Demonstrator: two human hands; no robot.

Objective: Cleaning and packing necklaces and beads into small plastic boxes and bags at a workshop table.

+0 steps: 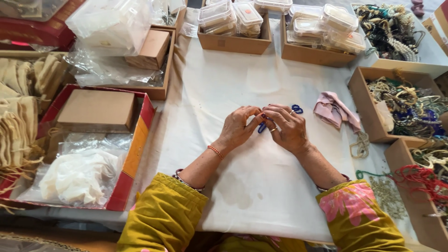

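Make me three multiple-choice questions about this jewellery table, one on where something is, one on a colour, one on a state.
1. Where does the pink cloth lie?
A. on the white table cover, to the right of the hands
B. inside the red tray
C. on top of the plastic boxes

2. What colour is the beaded string held between the hands?
A. green
B. blue
C. white

3. How are the left hand and right hand placed?
A. far apart at the table's edges
B. both flat inside a box
C. close together, fingertips meeting on the string

Answers:
1 A, the cloth rests on the bare cover beside the right hand.
2 B, dark blue beads show under the fingers.
3 C, both hands pinch the string at the middle of the table.
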